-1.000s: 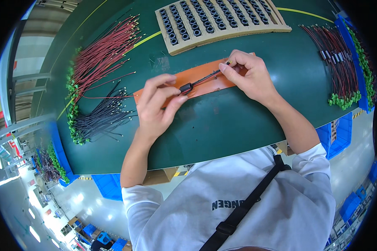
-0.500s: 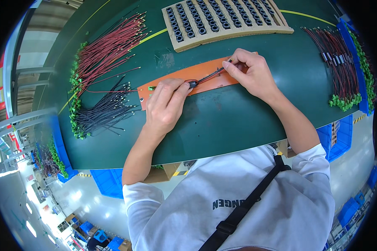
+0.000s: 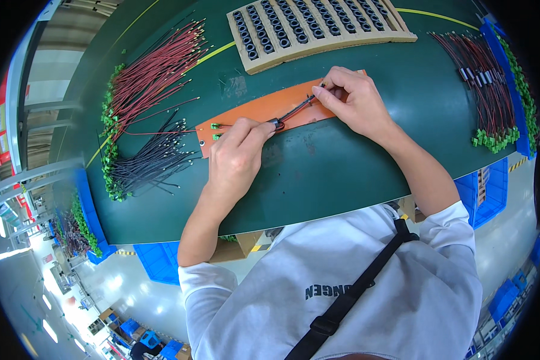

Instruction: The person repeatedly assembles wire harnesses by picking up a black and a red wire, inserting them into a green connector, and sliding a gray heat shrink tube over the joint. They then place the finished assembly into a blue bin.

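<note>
An orange board (image 3: 255, 111) lies on the green table, with green connectors (image 3: 215, 127) at its left end. From them red and black wires (image 3: 297, 110) run along the board and through a small black ring (image 3: 275, 123). My left hand (image 3: 235, 157) is closed on that ring, thumb and forefinger pinching it. Near the board's right end, my right hand (image 3: 359, 103) pinches the far ends of the wires, thumb against forefinger. Between the two hands the wires are stretched in a slanting line. My right fingers partly cover the wire tips.
A cardboard-coloured tray (image 3: 270, 62) with rows of black rings stands behind the board. To the left lie red wires (image 3: 156, 63) and black wires (image 3: 150, 157) with green connectors. On the right are wire assemblies with rings (image 3: 486, 90), beside a blue bin (image 3: 505, 81).
My right hand has shifted slightly left and up with the wire ends. My left fingers have moved at the ring, and the green connectors show more fully. A wire loop beside the ring looks smaller.
</note>
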Motion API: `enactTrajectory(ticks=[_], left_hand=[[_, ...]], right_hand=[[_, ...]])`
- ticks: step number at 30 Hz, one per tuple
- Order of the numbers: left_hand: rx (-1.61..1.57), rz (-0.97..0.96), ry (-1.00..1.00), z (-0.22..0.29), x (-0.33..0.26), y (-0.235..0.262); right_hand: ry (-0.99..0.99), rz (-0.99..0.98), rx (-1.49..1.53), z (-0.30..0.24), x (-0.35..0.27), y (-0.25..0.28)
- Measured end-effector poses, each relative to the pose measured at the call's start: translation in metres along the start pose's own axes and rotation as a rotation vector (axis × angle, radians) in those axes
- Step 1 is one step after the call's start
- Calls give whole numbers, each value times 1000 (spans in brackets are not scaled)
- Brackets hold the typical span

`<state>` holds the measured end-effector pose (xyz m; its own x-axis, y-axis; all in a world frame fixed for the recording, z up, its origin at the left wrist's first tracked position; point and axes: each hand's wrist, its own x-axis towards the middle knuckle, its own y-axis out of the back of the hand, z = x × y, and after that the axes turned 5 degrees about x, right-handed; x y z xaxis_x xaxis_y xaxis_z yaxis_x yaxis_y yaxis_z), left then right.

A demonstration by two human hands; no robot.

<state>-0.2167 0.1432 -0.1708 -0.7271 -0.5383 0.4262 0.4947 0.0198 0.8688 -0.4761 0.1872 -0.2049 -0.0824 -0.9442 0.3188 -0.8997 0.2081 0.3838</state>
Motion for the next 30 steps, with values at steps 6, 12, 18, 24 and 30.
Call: enactTrajectory(ticks=[6,12,18,24,30], left_hand=[[167,-227,10,4,10,20],[-196,-339,204,-5,20,24],[-489,-285,454,-30,4,13],[-640,-309,694,-17,15,18],[-689,-159,621,-22,2,7]], right_hand=[[-25,-5,22,1,1,0],[-42,-11,16,2,0,0],[-25,-25,30,1,1,-2],[-24,-13,3,2,1,-1],[-18,9,-7,3,1,0]])
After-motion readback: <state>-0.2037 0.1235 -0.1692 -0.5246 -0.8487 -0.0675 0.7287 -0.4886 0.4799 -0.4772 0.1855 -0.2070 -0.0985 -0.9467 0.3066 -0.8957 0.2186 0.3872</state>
